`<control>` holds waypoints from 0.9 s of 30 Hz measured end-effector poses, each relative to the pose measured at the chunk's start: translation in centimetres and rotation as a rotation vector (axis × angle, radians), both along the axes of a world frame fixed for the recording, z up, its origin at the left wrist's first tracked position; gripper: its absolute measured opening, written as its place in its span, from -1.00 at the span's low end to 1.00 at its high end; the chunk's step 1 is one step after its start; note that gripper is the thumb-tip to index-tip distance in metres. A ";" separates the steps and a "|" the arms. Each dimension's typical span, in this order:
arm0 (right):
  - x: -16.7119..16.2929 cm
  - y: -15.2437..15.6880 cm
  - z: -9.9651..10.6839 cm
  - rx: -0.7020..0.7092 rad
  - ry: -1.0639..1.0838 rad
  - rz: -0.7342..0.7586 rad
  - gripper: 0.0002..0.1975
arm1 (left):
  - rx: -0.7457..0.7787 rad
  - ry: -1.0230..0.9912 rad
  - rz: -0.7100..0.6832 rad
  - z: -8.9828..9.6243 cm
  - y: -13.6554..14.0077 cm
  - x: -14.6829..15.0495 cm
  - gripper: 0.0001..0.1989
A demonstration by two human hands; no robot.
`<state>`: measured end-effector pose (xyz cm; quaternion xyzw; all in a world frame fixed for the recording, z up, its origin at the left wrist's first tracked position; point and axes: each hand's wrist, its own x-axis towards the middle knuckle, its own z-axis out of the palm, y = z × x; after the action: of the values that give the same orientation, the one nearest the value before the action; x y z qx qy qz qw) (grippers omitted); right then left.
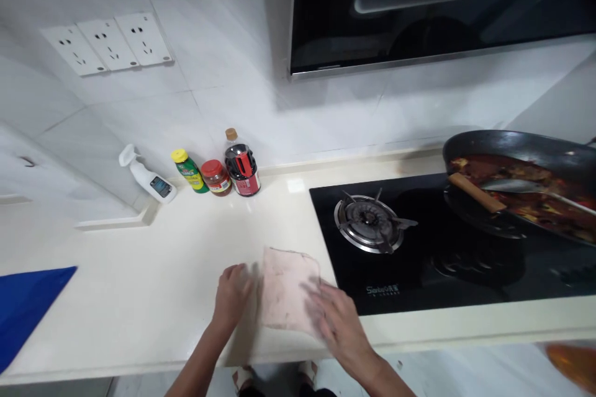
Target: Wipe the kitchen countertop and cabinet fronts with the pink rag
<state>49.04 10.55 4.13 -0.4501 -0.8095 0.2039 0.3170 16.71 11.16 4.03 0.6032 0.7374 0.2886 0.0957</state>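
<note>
A pale pink cloth [289, 288] with faint stains lies spread flat on the cream countertop, just left of the gas hob. Along its right edge is my right hand [343, 325], fingers stretched out and slightly blurred over the cloth. On the other side, my left hand [233, 291] is close to the cloth's left edge. Its fingertips are smeared by motion, so whether they touch or grip the cloth cannot be made out.
The black hob [410, 279] has a bare burner [369, 218]. A wok [512, 142] of red stew holds a metal utensil [512, 186]. Against the wall stand a spray bottle [153, 180], green bottle [192, 175], red-lidded jar [216, 178] and dark sauce bottle [243, 170]. Blue material [28, 310] lies left.
</note>
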 end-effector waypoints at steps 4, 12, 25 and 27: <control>-6.6 2.6 -0.3 -0.092 -0.286 0.358 -0.42 | 0.083 0.112 0.067 -1.7 -2.2 -3.7 -0.58; -16.1 4.4 0.3 -0.246 -0.356 0.705 -0.40 | 0.296 0.315 0.033 -4.3 -1.8 -7.1 -0.53; -4.7 12.0 -2.5 -0.028 -0.540 -0.005 -0.57 | 0.079 0.484 0.008 -5.1 0.0 -7.2 -0.51; -3.3 6.7 -4.8 0.028 -0.511 0.043 -0.58 | 0.061 0.481 0.019 -5.1 0.0 -7.1 -0.48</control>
<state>45.75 17.25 -0.65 -0.4653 -0.8755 0.0791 0.1038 9.57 11.16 -1.11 0.6502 0.7355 0.1597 -0.1037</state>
